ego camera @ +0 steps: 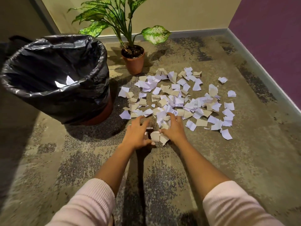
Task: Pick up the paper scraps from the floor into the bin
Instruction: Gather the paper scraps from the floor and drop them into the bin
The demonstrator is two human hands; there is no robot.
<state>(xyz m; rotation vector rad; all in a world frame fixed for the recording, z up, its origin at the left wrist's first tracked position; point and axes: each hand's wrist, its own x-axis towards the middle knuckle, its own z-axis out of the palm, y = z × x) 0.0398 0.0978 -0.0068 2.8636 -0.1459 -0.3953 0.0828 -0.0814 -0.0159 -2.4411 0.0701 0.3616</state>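
White and beige paper scraps (177,98) lie strewn on the floor (244,160) right of the black-lined bin (73,103), which holds a few. The right hand (173,129) curls over a clump at the pile's near edge. The blurred left hand (138,134) is spread beside it, and I cannot tell if it grips anything.

A: What are the paper scraps (175,98) at centre right like?
B: Thin matt paper, some white, some dull buff, creased, with torn edges.
A: And the bin at the left?
B: Its liner (53,62) is black plastic film, glossy and crinkled, with highlights along the folds. The base (104,115) below it is smooth and reddish-brown.
A: The floor?
B: Carpet (244,144) with a rough low pile, mottled tan and grey, matt.
A: The pot (134,65) at top centre?
B: Smooth, matt, terracotta-coloured. I cannot tell whether it is clay or plastic. The leaves (155,34) have a slight waxy sheen.
A: Bottom of the frame?
B: Sleeves (91,201) of pale pink ribbed knit cloth, soft and matt.
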